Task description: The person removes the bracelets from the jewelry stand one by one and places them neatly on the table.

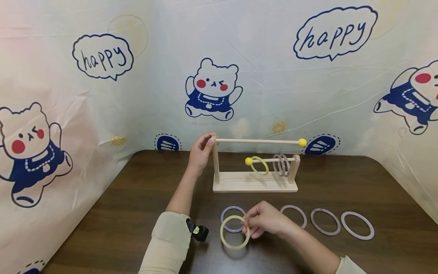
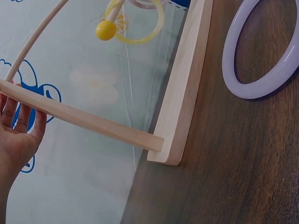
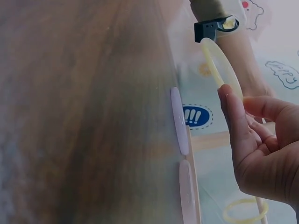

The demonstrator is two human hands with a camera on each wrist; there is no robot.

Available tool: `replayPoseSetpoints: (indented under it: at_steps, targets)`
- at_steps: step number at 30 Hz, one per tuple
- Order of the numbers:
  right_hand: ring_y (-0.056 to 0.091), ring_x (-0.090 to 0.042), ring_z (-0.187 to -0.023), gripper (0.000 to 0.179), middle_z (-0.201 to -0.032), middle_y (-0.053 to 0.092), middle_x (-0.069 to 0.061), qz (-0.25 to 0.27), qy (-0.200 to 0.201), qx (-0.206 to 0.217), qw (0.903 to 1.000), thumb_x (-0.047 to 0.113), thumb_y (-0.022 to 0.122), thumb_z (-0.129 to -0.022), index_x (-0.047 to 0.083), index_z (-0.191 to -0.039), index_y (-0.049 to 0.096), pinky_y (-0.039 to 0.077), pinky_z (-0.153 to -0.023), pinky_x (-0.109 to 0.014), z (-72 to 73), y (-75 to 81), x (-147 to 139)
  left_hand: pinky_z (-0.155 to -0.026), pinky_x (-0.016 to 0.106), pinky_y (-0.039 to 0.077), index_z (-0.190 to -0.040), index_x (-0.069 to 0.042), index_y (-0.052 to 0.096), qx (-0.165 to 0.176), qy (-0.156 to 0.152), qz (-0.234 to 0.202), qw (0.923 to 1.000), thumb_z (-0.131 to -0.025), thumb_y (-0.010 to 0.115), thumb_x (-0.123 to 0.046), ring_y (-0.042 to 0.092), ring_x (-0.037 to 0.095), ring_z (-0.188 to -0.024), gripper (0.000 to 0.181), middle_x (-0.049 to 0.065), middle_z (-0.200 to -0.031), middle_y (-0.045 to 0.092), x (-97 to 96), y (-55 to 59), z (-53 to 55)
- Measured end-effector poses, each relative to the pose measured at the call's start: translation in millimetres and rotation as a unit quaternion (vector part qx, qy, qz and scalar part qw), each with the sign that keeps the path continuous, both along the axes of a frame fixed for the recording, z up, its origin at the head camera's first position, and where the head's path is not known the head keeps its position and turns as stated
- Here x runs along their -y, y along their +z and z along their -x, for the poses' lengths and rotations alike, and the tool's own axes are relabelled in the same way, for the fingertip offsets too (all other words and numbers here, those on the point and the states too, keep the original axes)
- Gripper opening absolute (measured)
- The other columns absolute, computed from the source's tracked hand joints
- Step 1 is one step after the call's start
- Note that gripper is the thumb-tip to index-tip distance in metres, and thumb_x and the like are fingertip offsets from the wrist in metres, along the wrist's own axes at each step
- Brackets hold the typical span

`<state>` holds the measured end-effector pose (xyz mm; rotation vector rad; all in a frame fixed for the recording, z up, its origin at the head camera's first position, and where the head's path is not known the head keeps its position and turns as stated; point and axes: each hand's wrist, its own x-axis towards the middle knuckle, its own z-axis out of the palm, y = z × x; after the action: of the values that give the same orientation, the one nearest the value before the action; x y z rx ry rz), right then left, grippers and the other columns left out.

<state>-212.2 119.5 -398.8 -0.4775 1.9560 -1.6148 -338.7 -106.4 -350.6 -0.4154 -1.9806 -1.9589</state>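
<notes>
My left hand (image 1: 200,154) grips the top of the tall left post of a wooden ring stand (image 1: 254,186). In the left wrist view, the fingers lie against the far side of that post (image 2: 84,115). A pale yellow ring (image 1: 236,248) is pinched between the thumb and fingers of my right hand (image 1: 265,220), held above the table in front of the stand. The right wrist view shows this ring (image 3: 212,65) edge-tilted at the fingertips. Behind it, a purple ring (image 1: 223,219) lies flat on the table. No ring hangs on the stand's upper rod (image 1: 256,141).
Another yellow ring (image 1: 265,172) and several greyish-purple rings (image 1: 275,169) hang on the lower rod. Three pale purple rings lie to the right, including one far-right ring (image 1: 367,238). Yellow balls cap the rods, one at the upper rod's end (image 1: 302,142). A printed cloth (image 1: 267,91) stands behind the table.
</notes>
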Motion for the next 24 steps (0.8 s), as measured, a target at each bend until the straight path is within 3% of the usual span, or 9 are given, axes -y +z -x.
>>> replayPoseSetpoints:
  at_steps: [24]
  targets:
    - [0.060,-0.011,-0.055,0.017,-0.068,0.066,-0.015,-0.032,0.036,-0.018,0.9987,-0.009,0.048,-0.077,-0.013,-0.079,0.064,0.049,-0.048,-0.021,-9.6,-8.0,3.7,-0.083,0.032,0.047,-0.121,0.002,0.054,0.005,-0.002,-0.005,1.0000,-0.096,0.050,-0.016,0.058,0.031,-0.101,0.031,0.015,-0.109,0.060,-0.8,-0.6,0.3]
